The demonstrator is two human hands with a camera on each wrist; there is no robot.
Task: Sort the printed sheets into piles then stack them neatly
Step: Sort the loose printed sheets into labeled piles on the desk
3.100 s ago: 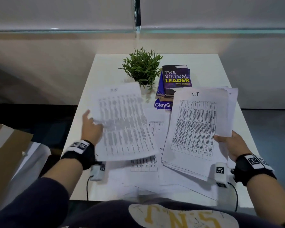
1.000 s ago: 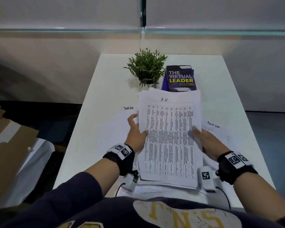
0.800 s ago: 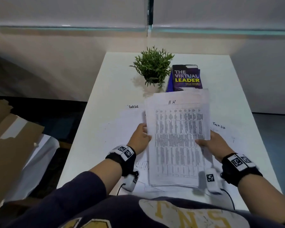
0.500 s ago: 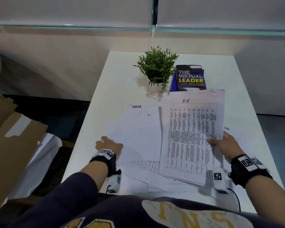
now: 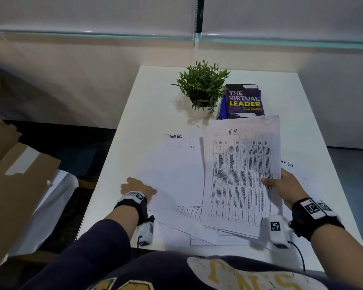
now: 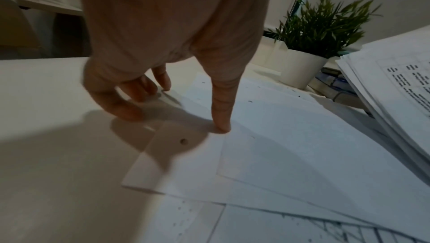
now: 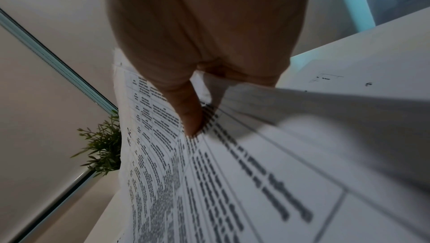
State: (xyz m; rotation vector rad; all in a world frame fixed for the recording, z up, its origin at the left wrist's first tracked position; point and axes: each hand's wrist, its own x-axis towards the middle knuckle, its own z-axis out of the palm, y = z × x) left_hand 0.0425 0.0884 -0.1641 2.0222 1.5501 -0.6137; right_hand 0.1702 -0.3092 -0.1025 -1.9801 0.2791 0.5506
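Observation:
A thick stack of printed table sheets headed "H.R." is lifted a little over the table's right half. My right hand grips its right edge, thumb on top and fingers hidden beneath. To its left, a nearly blank sheet headed "Task list" lies flat on other loose sheets. My left hand is at that sheet's left edge. Its thumb presses the paper, and its bent fingers touch the table beside the edge. A printed sheet peeks out underneath.
On the white table, a potted plant and a dark book stand just beyond the stack. Another "Task list" sheet shows past my right hand. A cardboard box sits on the floor at left.
My left hand let go of the H.R. stack and moved left to the Task list sheet's edge. My right hand carried the stack to the right.

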